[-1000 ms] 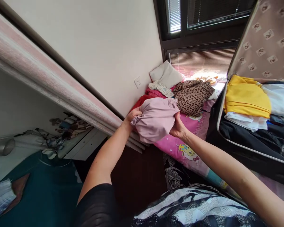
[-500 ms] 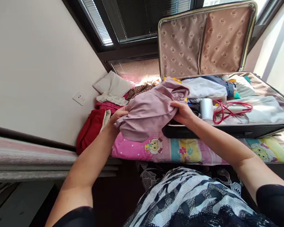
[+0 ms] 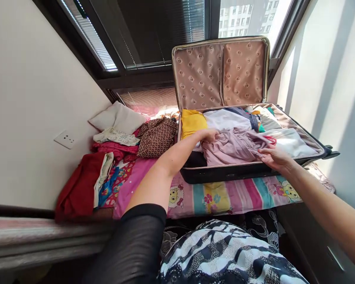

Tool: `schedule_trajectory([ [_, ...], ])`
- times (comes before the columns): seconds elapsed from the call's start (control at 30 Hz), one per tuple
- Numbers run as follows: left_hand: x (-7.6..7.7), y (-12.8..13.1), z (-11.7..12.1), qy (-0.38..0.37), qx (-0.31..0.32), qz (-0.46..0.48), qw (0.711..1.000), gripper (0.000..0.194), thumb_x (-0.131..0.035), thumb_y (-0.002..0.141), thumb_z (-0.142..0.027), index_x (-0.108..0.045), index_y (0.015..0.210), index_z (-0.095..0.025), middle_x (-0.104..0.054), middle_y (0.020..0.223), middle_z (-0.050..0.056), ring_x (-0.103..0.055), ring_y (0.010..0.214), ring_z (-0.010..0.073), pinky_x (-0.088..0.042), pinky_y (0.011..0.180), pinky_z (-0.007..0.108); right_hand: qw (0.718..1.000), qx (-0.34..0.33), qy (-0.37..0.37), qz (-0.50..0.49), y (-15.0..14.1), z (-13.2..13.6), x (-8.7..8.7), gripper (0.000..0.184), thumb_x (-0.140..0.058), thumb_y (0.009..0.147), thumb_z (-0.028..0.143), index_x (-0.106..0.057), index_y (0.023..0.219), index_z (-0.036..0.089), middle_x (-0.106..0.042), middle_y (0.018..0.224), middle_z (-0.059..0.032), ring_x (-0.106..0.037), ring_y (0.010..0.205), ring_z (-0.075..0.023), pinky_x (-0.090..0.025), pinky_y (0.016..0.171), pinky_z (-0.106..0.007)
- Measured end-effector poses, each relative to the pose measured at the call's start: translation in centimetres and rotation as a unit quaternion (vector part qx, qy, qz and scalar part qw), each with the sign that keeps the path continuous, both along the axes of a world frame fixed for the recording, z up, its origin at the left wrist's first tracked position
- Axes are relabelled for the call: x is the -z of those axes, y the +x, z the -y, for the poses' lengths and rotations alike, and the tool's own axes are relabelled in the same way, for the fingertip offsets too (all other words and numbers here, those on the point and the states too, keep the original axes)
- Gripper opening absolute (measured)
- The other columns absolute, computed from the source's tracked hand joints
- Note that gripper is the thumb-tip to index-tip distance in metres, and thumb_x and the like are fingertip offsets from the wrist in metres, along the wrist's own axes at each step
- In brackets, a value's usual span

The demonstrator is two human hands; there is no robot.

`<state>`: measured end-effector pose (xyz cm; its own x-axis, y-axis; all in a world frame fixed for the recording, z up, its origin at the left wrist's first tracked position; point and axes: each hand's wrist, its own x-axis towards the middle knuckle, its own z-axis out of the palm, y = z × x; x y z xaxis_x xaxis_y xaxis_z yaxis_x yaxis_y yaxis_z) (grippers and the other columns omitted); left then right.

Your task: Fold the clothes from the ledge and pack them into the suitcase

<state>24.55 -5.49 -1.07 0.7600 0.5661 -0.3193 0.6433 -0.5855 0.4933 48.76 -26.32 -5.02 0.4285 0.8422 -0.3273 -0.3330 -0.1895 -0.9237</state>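
A mauve garment [image 3: 236, 148] lies bunched across the front of the open suitcase [image 3: 225, 170], on top of the other contents. My left hand [image 3: 210, 135] grips its left end with curled fingers. At the opposite end, by the suitcase's front rim, my right hand [image 3: 273, 157] pinches the cloth's edge. Behind the garment are a folded yellow cloth [image 3: 193, 123] and a white garment [image 3: 227, 119]. A bit of red cord [image 3: 270, 139] shows past its right end; the hair dryer is hidden beneath the cloth. Pale folded clothing [image 3: 296, 142] fills the right side.
Left of the suitcase sit a brown patterned cloth [image 3: 157, 138], a red garment [image 3: 83, 185] and a white pillow [image 3: 120, 117]. The raised lid [image 3: 201, 79] leans near the window. A cartoon-print quilt [image 3: 239, 193] lies beneath the suitcase.
Both hands have carried the mauve garment rightward from over the quilt into the suitcase. It now covers the hair dryer and most of the red cord. The view has shifted right.
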Motion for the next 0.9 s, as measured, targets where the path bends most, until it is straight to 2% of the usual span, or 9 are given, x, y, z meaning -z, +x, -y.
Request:
schedule_trajectory([
  [0.07,1.6,1.4,0.5,0.092,0.03,-0.061,0.993,0.053,-0.069,0.067,-0.004,-0.081,0.118,-0.014,-0.08,0.111,0.01,-0.073,0.11,0.0294,-0.056,0.098,0.033,0.994,0.004,-0.043,0.103,2.5,1.1,0.1,0.035,-0.078,0.059,0.007,-0.065,0.087,0.022,-0.073,0.085,-0.0034,-0.075,0.084,-0.0215,-0.068,0.087,-0.038],
  [0.13,2.2,1.7,1.3,0.161,0.032,-0.064,0.984,0.057,-0.071,0.079,-0.013,-0.076,0.136,-0.017,-0.076,0.13,0.013,-0.069,0.121,0.0308,-0.053,0.106,0.035,0.955,0.008,-0.022,0.296,4.0,1.4,-0.7,0.043,-0.081,0.07,0.018,-0.069,0.111,0.022,-0.075,0.108,-0.0102,-0.075,0.105,-0.0278,-0.064,0.102,-0.048],
  [0.2,1.9,1.2,2.3,0.214,0.002,-0.04,0.976,0.057,-0.065,0.094,-0.025,-0.066,0.151,-0.021,-0.066,0.148,0.017,-0.061,0.136,0.0346,-0.047,0.117,0.045,0.857,-0.017,0.062,0.512,4.2,0.4,-2.2,0.061,-0.082,0.08,0.031,-0.066,0.138,0.022,-0.067,0.14,-0.0166,-0.064,0.133,-0.0351,-0.052,0.118,-0.055],
  [0.3,0.9,-0.3,4.4,0.256,0.011,-0.018,0.967,0.068,-0.057,0.104,-0.049,-0.044,0.169,-0.031,-0.034,0.175,0.017,-0.032,0.16,0.045,-0.026,0.127,0.069,0.685,-0.126,0.165,0.698,2.9,-3.3,-3.8,0.07,-0.078,0.09,0.047,-0.06,0.155,0.029,-0.043,0.17,-0.0117,-0.034,0.16,-0.0394,-0.03,0.132,-0.059],
  [0.47,3.1,-3.7,7.0,0.188,0.126,-0.1,0.969,0.11,-0.081,0.081,-0.068,-0.025,0.174,-0.043,0.006,0.185,0.01,0.008,0.164,0.0577,-0.01,0.121,0.086,0.525,-0.375,0.096,0.758,1.4,-8.3,-0.6,0.069,-0.072,0.093,0.062,-0.061,0.157,0.039,-0.03,0.178,-0.0073,-0.024,0.162,-0.0495,-0.028,0.125,-0.074],
  [0.57,6.2,-5.0,7.5,0.178,0.168,-0.118,0.962,0.103,-0.081,0.082,-0.063,-0.032,0.171,-0.045,0.006,0.185,0.008,0.013,0.164,0.0579,-0.005,0.119,0.088,0.486,-0.44,0.072,0.752,2.1,-8.3,3.4,0.076,-0.067,0.093,0.069,-0.053,0.163,0.043,-0.02,0.181,-0.0089,-0.026,0.16,-0.0548,-0.032,0.117,-0.079],
  [0.7,8.9,-4.9,7.5,0.187,0.184,-0.108,0.959,0.09,-0.075,0.089,-0.055,-0.036,0.17,-0.045,0.002,0.185,0.009,0.014,0.163,0.0578,-0.001,0.116,0.091,0.458,-0.418,0.111,0.777,3.2,-7.6,6.8,0.081,-0.063,0.093,0.073,-0.045,0.167,0.047,-0.013,0.183,-0.0076,-0.025,0.159,-0.0556,-0.031,0.115,-0.082],
  [0.83,8.7,-3.7,8.1,0.174,0.169,-0.106,0.964,0.083,-0.071,0.093,-0.047,-0.037,0.168,-0.046,-0.009,0.184,0.008,0.004,0.165,0.0554,-0.005,0.117,0.091,0.435,-0.411,0.135,0.789,4.4,-7.7,8.5,0.084,-0.064,0.089,0.074,-0.045,0.166,0.048,-0.018,0.182,-0.0068,-0.034,0.154,-0.0562,-0.037,0.112,-0.081],
  [0.9,8.0,-3.2,8.6,0.17,0.162,-0.11,0.966,0.082,-0.071,0.092,-0.043,-0.039,0.168,-0.046,-0.015,0.184,0.007,0.001,0.166,0.0539,-0.008,0.119,0.089,0.451,-0.383,0.19,0.783,5.1,-8.0,9.1,0.083,-0.064,0.087,0.076,-0.046,0.165,0.052,-0.017,0.182,-0.0055,-0.038,0.152,-0.0573,-0.04,0.108,-0.085],
])
